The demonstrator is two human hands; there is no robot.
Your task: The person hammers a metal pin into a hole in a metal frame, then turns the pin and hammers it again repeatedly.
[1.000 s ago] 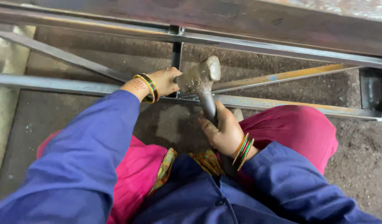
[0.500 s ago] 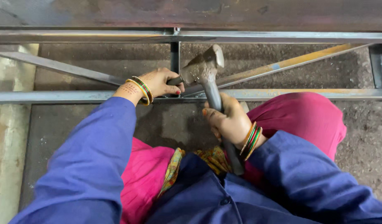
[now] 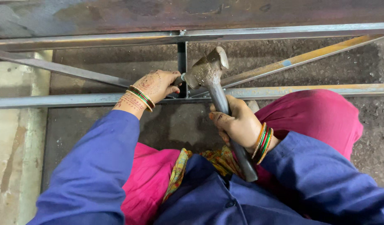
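Note:
My right hand [image 3: 238,121] grips the metal handle of a worn steel hammer [image 3: 208,71]. The hammer's head hangs just above the joint where a short upright bar [image 3: 182,58] meets the near rail of a steel frame [image 3: 54,100]. My left hand [image 3: 155,84] is closed on a small metal chisel-like tool [image 3: 180,78] held at that joint, right beside the hammer's head. Both wrists carry coloured bangles, and blue sleeves cover my arms.
The frame has a far rail [image 3: 283,31] and two diagonal bars, a grey one [image 3: 67,69] on the left and a yellowish one [image 3: 300,58] on the right. A rusty steel plate [image 3: 158,14] lies beyond. My pink-clad knees sit under the near rail on dark concrete.
The view has shifted so the frame sits level and lower in the picture. The hammer's head has risen slightly from the joint. My left hand stays at the joint.

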